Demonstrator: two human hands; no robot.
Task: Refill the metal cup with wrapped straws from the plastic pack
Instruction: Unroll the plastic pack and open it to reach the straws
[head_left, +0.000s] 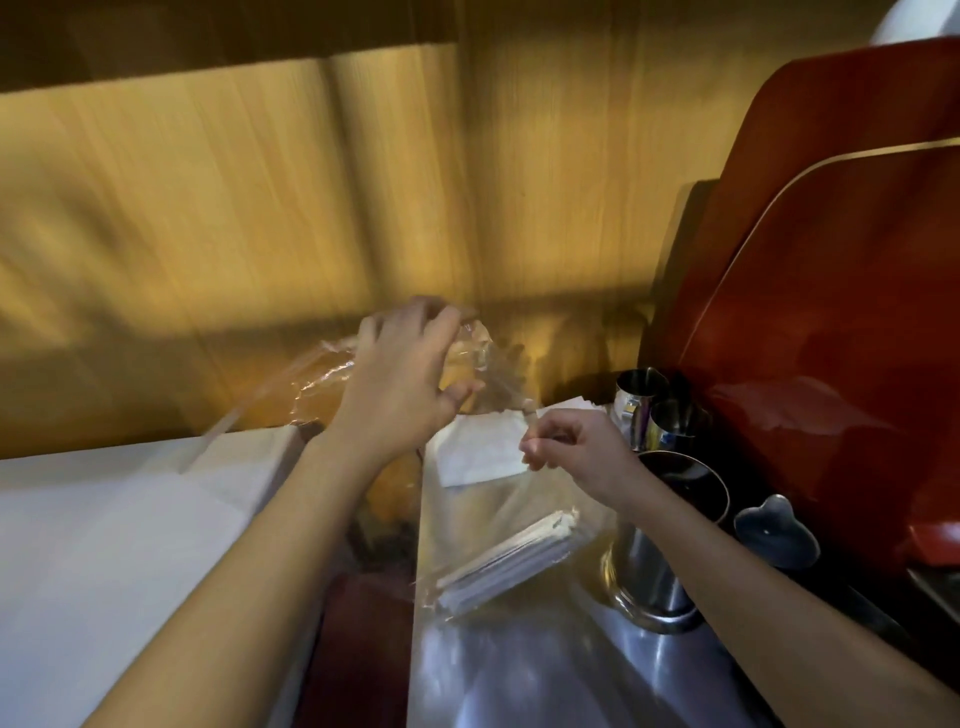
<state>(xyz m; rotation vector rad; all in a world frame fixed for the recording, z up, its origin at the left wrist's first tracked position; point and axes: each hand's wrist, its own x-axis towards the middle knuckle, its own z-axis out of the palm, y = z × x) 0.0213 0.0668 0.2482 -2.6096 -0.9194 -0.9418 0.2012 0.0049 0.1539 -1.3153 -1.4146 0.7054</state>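
A clear plastic pack (498, 519) hangs between my hands, with a bundle of white wrapped straws (511, 558) lying in its lower end above the steel counter. My left hand (402, 374) grips the pack's upper edge, fingers spread into the crumpled film. My right hand (571, 441) pinches the other side of the pack's opening. The large metal cup (670, 540) stands just right of the pack, partly behind my right wrist, and its dark inside shows no straws.
Two smaller metal cups (660, 410) stand behind the large one. A red tray (831, 260) leans at the right. White napkins (478, 447) lie behind the pack, a white surface (104, 545) spreads at the left, and a wooden wall is behind.
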